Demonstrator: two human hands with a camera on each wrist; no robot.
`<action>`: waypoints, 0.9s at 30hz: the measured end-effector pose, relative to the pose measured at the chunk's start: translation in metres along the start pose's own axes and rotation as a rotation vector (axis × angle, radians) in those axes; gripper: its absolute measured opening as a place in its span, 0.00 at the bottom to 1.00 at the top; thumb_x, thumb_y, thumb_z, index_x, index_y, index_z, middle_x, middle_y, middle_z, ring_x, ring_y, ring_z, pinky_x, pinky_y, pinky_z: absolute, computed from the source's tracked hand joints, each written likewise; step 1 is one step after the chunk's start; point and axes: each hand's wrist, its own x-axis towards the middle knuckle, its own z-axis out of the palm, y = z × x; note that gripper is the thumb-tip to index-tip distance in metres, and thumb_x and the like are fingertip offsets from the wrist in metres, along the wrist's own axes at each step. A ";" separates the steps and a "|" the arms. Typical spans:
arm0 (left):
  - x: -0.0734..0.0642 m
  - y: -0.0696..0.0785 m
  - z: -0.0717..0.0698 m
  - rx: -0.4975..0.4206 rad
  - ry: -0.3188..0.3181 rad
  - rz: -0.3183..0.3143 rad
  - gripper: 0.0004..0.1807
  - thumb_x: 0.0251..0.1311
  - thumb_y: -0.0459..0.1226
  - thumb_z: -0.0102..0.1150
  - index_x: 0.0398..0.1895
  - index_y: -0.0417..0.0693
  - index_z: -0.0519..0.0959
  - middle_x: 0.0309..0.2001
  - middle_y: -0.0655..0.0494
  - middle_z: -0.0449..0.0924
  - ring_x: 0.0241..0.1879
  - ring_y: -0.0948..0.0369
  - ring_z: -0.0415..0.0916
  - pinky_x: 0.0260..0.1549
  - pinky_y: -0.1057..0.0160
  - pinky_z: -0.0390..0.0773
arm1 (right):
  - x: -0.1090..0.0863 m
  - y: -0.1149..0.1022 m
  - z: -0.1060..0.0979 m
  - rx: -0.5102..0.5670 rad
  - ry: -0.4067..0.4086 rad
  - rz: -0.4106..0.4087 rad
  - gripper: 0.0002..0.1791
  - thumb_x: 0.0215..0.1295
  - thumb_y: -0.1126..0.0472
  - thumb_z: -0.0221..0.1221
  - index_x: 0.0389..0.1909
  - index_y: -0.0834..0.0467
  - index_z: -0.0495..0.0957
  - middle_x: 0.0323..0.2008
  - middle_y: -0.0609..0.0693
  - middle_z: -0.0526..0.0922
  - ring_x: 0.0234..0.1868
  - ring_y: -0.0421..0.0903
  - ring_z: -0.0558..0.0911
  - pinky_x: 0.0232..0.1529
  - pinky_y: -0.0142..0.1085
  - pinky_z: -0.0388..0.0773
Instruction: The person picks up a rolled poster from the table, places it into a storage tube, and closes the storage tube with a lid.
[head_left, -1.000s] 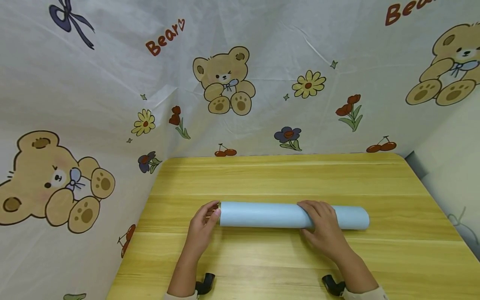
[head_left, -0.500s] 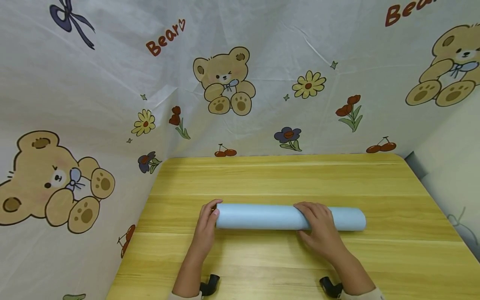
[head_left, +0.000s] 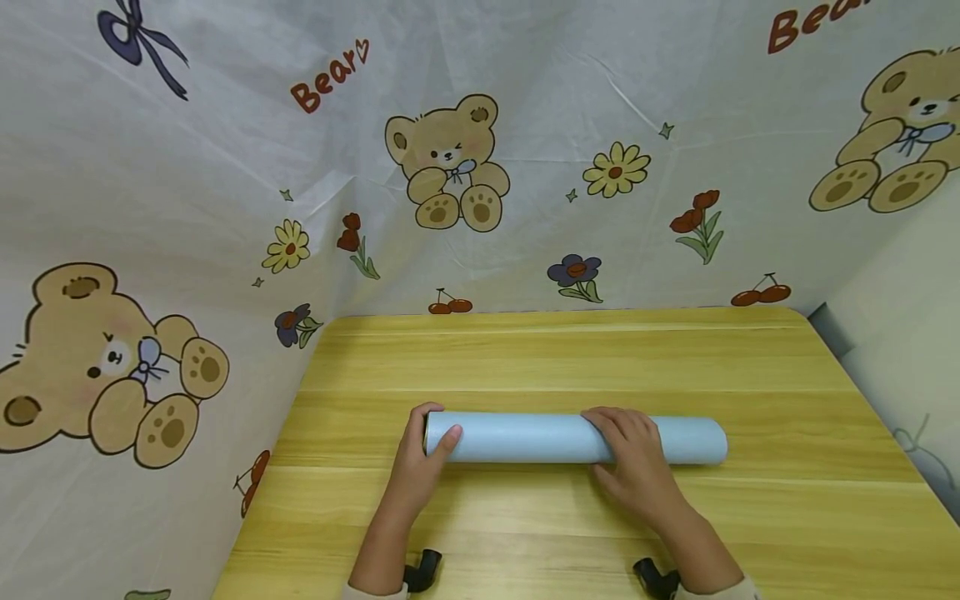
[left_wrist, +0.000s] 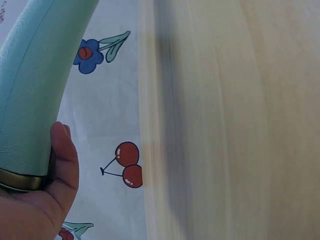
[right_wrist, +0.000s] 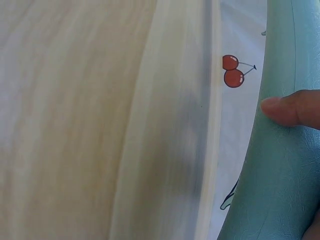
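Note:
A long pale blue tube [head_left: 517,437] with a leathery, faintly creased surface lies crosswise in front of me. Its left end has a gold-coloured rim [left_wrist: 22,181], seen in the left wrist view. My left hand [head_left: 416,467] grips that end, thumb on the near side and fingers round the far side and the end. Right of the tube's middle, my right hand [head_left: 637,467] holds it from above, fingers over the top and thumb low on the near side. In the right wrist view the thumb [right_wrist: 290,109] presses on the tube. The far sides of the fingers are hidden behind it.
The tube is over a yellow wood-grain table [head_left: 540,533]. A white cloth [head_left: 525,50] printed with bears and flowers hangs behind and at the left. Black curved pieces [head_left: 424,570] sit by both wrists. A thin cable [head_left: 915,442] shows beyond the right edge.
The tube has shifted slightly left and towards me, with the right hand moving along. The left hand has gone from touching the end to gripping it, its thumb now on the near side.

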 end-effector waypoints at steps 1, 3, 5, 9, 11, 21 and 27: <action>0.000 0.000 0.000 -0.005 0.000 -0.002 0.25 0.69 0.55 0.58 0.64 0.65 0.65 0.55 0.46 0.71 0.44 0.53 0.73 0.40 0.57 0.75 | 0.000 0.000 0.001 -0.003 0.001 0.000 0.48 0.32 0.69 0.82 0.62 0.57 0.75 0.56 0.55 0.79 0.58 0.59 0.74 0.62 0.58 0.62; 0.000 0.000 0.001 -0.014 0.007 0.005 0.25 0.69 0.55 0.59 0.64 0.64 0.65 0.54 0.45 0.72 0.44 0.52 0.73 0.40 0.57 0.76 | 0.000 0.000 0.002 -0.006 0.002 0.001 0.48 0.32 0.69 0.82 0.62 0.57 0.75 0.57 0.55 0.78 0.58 0.59 0.74 0.62 0.57 0.62; 0.000 0.000 0.001 -0.025 0.012 0.011 0.24 0.70 0.54 0.58 0.64 0.63 0.65 0.54 0.45 0.71 0.43 0.53 0.72 0.40 0.57 0.75 | -0.001 0.000 0.003 -0.009 0.002 0.003 0.48 0.32 0.68 0.82 0.62 0.56 0.75 0.57 0.55 0.78 0.58 0.59 0.74 0.63 0.57 0.62; 0.000 -0.003 0.003 -0.070 0.022 0.031 0.22 0.72 0.52 0.56 0.63 0.62 0.65 0.53 0.46 0.71 0.42 0.53 0.72 0.41 0.56 0.75 | -0.001 -0.001 0.005 -0.015 0.006 0.002 0.48 0.31 0.68 0.83 0.62 0.56 0.75 0.56 0.55 0.78 0.58 0.59 0.74 0.62 0.57 0.62; 0.001 -0.004 0.004 -0.097 0.023 0.042 0.21 0.73 0.51 0.55 0.63 0.60 0.66 0.52 0.45 0.70 0.42 0.53 0.72 0.41 0.56 0.75 | -0.001 -0.002 0.006 -0.018 0.011 -0.002 0.48 0.31 0.68 0.83 0.62 0.56 0.76 0.56 0.55 0.78 0.57 0.59 0.74 0.62 0.57 0.62; 0.000 -0.004 0.007 -0.150 0.027 0.071 0.18 0.75 0.48 0.52 0.61 0.55 0.65 0.50 0.45 0.69 0.41 0.54 0.71 0.43 0.57 0.74 | 0.000 -0.004 0.007 -0.029 0.030 -0.019 0.48 0.30 0.69 0.83 0.61 0.57 0.77 0.55 0.56 0.79 0.56 0.59 0.75 0.61 0.57 0.62; -0.001 -0.005 0.008 -0.172 0.032 0.074 0.17 0.76 0.47 0.51 0.61 0.53 0.64 0.49 0.45 0.68 0.41 0.54 0.70 0.44 0.58 0.73 | 0.001 -0.005 0.008 -0.028 0.037 -0.024 0.47 0.30 0.70 0.82 0.61 0.58 0.77 0.55 0.56 0.79 0.56 0.59 0.75 0.61 0.57 0.63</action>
